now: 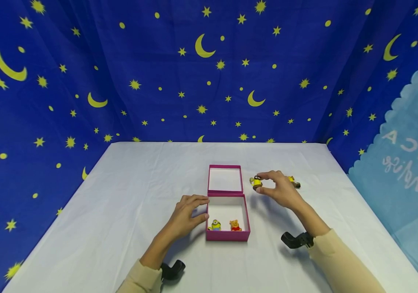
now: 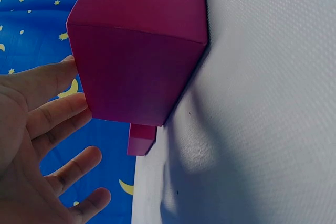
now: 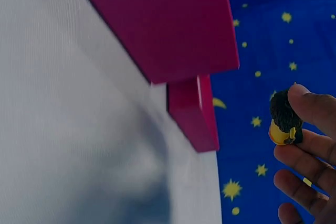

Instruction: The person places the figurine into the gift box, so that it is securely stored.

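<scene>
My right hand [image 1: 280, 189] pinches a small yellow minion figurine [image 1: 257, 182] between thumb and fingers, raised above the table to the right of the box. In the right wrist view the figurine [image 3: 285, 116] shows a dark textured part and a yellow part. My left hand [image 1: 187, 217] touches the left rim of an open magenta box [image 1: 227, 236] with its thumb and fingertips, the fingers loosely extended. Inside the box, near its front wall, are a one-eyed minion figurine [image 1: 215, 225] and a bear figurine in a red shirt [image 1: 235, 225].
The box's lid [image 1: 225, 191], white inside, lies directly behind the box. Another small figure [image 1: 251, 180] shows partly beside the held one. More yellow figurines [image 1: 294, 182] lie right of my right hand, partly hidden. A white cloth [image 1: 150, 183] covers the table; starry blue curtains [image 1: 179, 73] surround it.
</scene>
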`<control>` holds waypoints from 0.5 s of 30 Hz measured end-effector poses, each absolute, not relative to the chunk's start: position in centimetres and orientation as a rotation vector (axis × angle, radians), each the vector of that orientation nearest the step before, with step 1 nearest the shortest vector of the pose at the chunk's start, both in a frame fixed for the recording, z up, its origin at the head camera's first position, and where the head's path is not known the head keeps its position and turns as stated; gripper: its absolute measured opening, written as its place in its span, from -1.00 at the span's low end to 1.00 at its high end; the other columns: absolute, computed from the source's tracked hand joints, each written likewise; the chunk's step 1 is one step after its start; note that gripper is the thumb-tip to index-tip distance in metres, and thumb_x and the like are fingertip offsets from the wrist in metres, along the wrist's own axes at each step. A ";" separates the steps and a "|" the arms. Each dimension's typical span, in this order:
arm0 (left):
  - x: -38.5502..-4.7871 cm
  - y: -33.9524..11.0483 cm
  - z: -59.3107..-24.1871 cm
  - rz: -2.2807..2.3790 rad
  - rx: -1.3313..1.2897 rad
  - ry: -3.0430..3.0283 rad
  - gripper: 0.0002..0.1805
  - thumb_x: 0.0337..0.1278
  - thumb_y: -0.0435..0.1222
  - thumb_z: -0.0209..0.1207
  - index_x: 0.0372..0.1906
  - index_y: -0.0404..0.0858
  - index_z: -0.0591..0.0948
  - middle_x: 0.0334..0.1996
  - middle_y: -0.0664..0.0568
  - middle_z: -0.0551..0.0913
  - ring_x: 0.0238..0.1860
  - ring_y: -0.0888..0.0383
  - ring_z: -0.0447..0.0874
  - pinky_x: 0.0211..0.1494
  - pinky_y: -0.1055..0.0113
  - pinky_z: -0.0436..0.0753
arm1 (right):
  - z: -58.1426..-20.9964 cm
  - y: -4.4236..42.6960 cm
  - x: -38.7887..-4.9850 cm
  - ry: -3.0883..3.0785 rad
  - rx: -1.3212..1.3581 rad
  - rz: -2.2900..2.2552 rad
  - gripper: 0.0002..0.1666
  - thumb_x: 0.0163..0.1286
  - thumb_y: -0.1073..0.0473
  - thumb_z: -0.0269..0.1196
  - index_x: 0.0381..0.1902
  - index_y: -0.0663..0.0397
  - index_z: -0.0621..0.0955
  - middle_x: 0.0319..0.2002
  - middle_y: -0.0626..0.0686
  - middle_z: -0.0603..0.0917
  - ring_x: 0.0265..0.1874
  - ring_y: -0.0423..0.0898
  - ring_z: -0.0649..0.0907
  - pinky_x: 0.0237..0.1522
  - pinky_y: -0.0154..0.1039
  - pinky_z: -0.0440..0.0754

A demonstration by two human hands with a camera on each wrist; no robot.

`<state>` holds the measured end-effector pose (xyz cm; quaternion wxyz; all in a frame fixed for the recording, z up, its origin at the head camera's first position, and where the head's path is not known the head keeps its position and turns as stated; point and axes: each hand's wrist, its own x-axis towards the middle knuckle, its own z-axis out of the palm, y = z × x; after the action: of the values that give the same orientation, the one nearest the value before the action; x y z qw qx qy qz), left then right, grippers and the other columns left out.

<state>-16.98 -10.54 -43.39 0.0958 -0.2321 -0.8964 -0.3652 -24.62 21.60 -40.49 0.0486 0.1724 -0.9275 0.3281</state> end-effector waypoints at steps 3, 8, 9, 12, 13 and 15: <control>-17.0 -10.5 -43.3 -1.107 -0.652 -2.692 -0.57 0.06 -0.22 0.29 0.07 -0.22 0.60 0.13 0.12 0.57 0.12 0.04 0.40 0.07 0.05 0.30 | -40.3 21.0 -23.9 -2.818 0.525 1.031 -0.37 0.14 -0.07 0.37 0.16 -0.01 0.55 0.07 0.12 0.63 0.13 0.11 0.47 0.14 0.22 0.33; -17.0 -10.5 -43.3 -1.105 -0.625 -2.720 -0.58 0.07 -0.22 0.28 0.08 -0.18 0.60 0.14 0.16 0.56 0.13 0.07 0.39 0.10 0.07 0.30 | -40.1 19.9 -22.9 -2.779 0.569 1.076 -0.39 0.12 -0.04 0.39 0.14 -0.02 0.57 0.03 0.07 0.65 0.09 0.06 0.48 0.14 0.19 0.30; -17.0 -10.5 -43.3 -1.112 -0.622 -2.725 -0.58 0.06 -0.22 0.28 0.09 -0.18 0.60 0.14 0.16 0.56 0.14 0.07 0.39 0.11 0.07 0.30 | -40.1 19.7 -22.7 -2.772 0.585 1.083 -0.39 0.12 -0.03 0.39 0.13 -0.02 0.57 0.02 0.06 0.66 0.08 0.05 0.49 0.14 0.19 0.29; -16.9 -10.5 -43.2 -1.124 -0.623 -2.729 -0.57 0.06 -0.23 0.29 0.09 -0.19 0.60 0.15 0.15 0.56 0.14 0.06 0.38 0.13 0.05 0.29 | -40.2 18.9 -22.2 -2.745 0.641 1.097 -0.40 0.10 -0.01 0.41 0.12 0.01 0.58 -0.01 0.04 0.67 0.05 0.03 0.50 0.15 0.19 0.27; -16.9 -10.5 -43.1 -1.126 -0.623 -2.730 -0.57 0.06 -0.23 0.29 0.09 -0.19 0.60 0.14 0.15 0.56 0.15 0.06 0.38 0.13 0.04 0.29 | -40.2 18.7 -22.0 -2.735 0.657 1.099 -0.40 0.09 0.00 0.41 0.11 0.02 0.58 -0.01 0.03 0.68 0.05 0.02 0.50 0.15 0.19 0.26; -16.8 -10.5 -43.1 -1.135 -0.626 -2.731 -0.57 0.06 -0.23 0.29 0.09 -0.20 0.60 0.15 0.15 0.56 0.15 0.05 0.38 0.14 0.03 0.28 | -40.2 18.2 -21.7 -2.715 0.680 1.099 -0.40 0.08 0.01 0.42 0.10 0.03 0.59 -0.03 0.02 0.68 0.03 0.01 0.51 0.14 0.18 0.26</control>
<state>-16.85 -10.48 -43.06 0.0591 -0.2066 -0.9018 -0.3748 -21.71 18.19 -40.21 0.0671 0.2256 -0.9009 0.3648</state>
